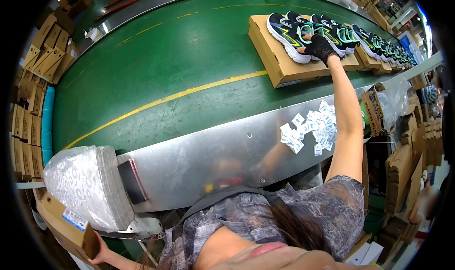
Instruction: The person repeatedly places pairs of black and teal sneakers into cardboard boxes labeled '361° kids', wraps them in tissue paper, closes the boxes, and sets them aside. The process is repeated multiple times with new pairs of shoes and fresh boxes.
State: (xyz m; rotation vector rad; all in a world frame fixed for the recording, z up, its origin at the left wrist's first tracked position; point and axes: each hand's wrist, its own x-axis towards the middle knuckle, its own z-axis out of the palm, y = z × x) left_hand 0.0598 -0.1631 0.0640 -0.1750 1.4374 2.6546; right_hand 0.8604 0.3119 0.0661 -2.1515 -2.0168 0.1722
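My right hand [320, 48], in a black fingerless glove, reaches far out and grips a black and white sneaker [286, 37] with yellow lines and a mint lining. That sneaker sits beside several matching ones on a brown cardboard shoebox [266, 56] on the green conveyor belt [189, 61]. Low on the left, my left hand [101, 252] holds the end of another brown shoebox [58, 213] with a white and blue label. That box is tilted, next to a plastic-wrapped stack of white patterned paper [85, 184]. Part of the left fingers is hidden behind the box.
Small white sachets [315, 128] lie heaped on the metal ledge [204, 161] before me. A dark phone-like slab [132, 181] rests at its left end. More sneakers on boxes [379, 45] line the belt rightward. Stacked shoeboxes [31, 128] stand left, an open carton [372, 110] right.
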